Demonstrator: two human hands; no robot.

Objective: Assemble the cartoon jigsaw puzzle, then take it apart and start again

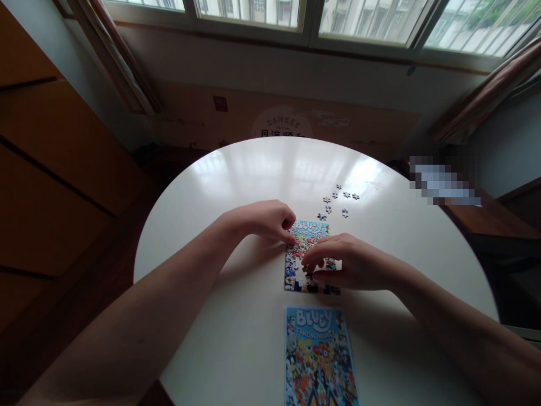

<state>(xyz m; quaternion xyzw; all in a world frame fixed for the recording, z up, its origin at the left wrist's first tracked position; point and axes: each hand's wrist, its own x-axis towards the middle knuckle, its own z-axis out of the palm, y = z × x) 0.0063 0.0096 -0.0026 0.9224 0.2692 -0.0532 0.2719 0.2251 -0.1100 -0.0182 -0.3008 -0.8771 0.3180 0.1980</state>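
A partly assembled jigsaw puzzle (291,265) with a blue top and a crowd of colourful cartoon figures lies on the white table. White gaps show in its lower middle. My left hand (266,220) rests at its upper left edge, fingers curled in and thumb touching the puzzle, with nothing visible between them. Over the lower right part is my right hand (344,262), its fingers and thumb bent together around a small dark jigsaw piece (309,272), partly hidden by the fingers. Loose jigsaw pieces (328,209) lie scattered beyond the puzzle.
Nearer to me, a reference picture (319,355) with "Bluey" lettering lies flat below the puzzle. The round white table (203,186) has its far edge close to the wall under the windows (253,14). An orange-brown cabinet (54,186) stands at the left.
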